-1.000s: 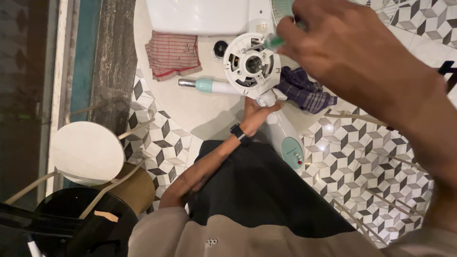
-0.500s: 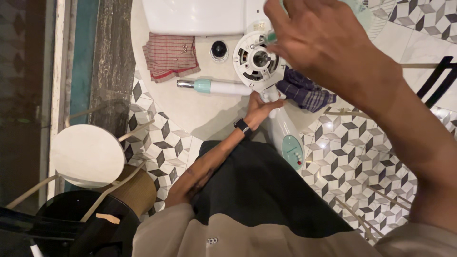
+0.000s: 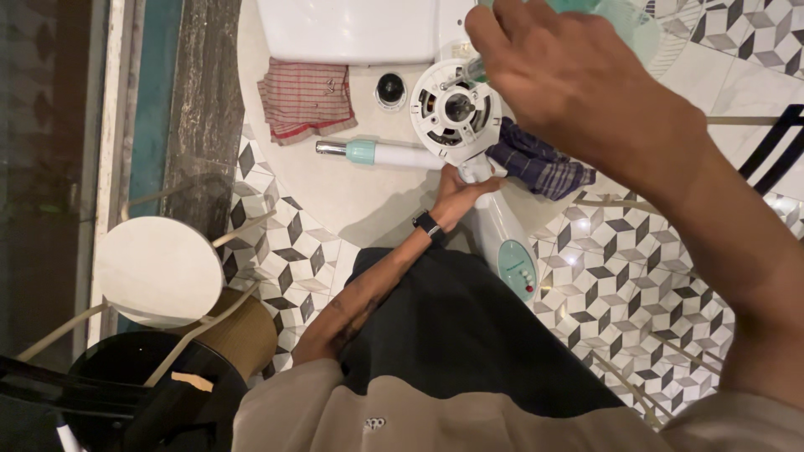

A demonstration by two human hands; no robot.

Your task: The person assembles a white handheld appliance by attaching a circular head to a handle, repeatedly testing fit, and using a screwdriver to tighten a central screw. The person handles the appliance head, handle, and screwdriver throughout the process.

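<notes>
The left hand (image 3: 459, 191) is gripping the fan motor housing (image 3: 456, 110) below its neck; the right hand (image 3: 578, 92) is pinching a screwdriver (image 3: 469, 74) into it. A slip could strip the screw.

right hand (image 3: 578, 92) fingers hidden, tool tip blurred

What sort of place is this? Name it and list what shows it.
Probably a room in a home, used here as a floor workspace: patterned black-and-white geometric floor tiles, a round white side table, and a partly dismantled white pedestal fan lying beside a red striped cloth.
</notes>
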